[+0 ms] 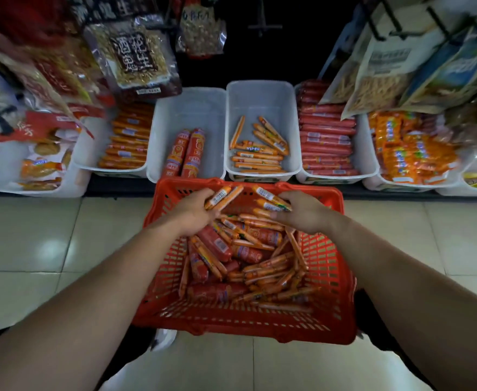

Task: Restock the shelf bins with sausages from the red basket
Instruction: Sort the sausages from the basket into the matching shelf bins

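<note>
**Both hands hold thin sausages over the basket**

The red basket lies between the person's forearms, above a tiled floor, with its far rim close to the shelf edge. Inside it is a jumbled pile of thin orange sausages and thicker red ones.

The left hand is over the basket's far left part, its fingers curled round a couple of thin sausages whose ends point far and right. The right hand is over the far right part, its fingers closed round a few more thin ones, which point far and left.

Just beyond the basket, a white middle bin holds loose thin orange sausages, mostly at its near end. The bin to its left holds two thick red sausages along its near left side. The bin to the right is stacked full of red sausages. Snack bags hang above the bins.
</note>
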Demonstrator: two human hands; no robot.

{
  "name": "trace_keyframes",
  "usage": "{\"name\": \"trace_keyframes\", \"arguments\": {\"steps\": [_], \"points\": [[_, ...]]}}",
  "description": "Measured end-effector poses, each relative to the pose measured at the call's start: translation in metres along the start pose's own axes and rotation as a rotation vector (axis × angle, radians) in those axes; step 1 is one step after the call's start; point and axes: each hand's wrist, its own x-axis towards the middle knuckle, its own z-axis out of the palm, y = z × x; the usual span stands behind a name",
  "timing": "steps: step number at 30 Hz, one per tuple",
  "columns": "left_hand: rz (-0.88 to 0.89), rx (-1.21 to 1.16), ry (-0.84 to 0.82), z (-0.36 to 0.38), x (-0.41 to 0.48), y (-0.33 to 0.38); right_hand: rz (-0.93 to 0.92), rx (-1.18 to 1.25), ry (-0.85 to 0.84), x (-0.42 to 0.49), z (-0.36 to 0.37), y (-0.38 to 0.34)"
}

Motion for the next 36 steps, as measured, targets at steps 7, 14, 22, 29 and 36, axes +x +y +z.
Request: {"name": "trace_keyframes", "arguments": {"steps": [7, 14, 22, 29, 36], "points": [[0.013, 0.020, 0.173, -0.055, 0.007, 0.011, -0.014, -0.040, 0.201, 0.040, -0.071, -0.039], [0.015, 0.012, 0.241, -0.064, 0.031, -0.005, -0.015, -0.263, 0.115, 0.097, -0.076, -0.061], [0.114, 0.148, 0.231, -0.046, 0.087, 0.038, 0.095, -0.187, 0.358, 0.075, -0.070, -0.001], [0.238, 0.288, 0.194, -0.014, 0.149, 0.098, 0.114, -0.041, 0.431, 0.051, -0.066, 0.036], [0.211, 0.229, 0.128, -0.002, 0.170, 0.097, 0.064, -0.043, 0.501, 0.072, -0.073, 0.036]]}}
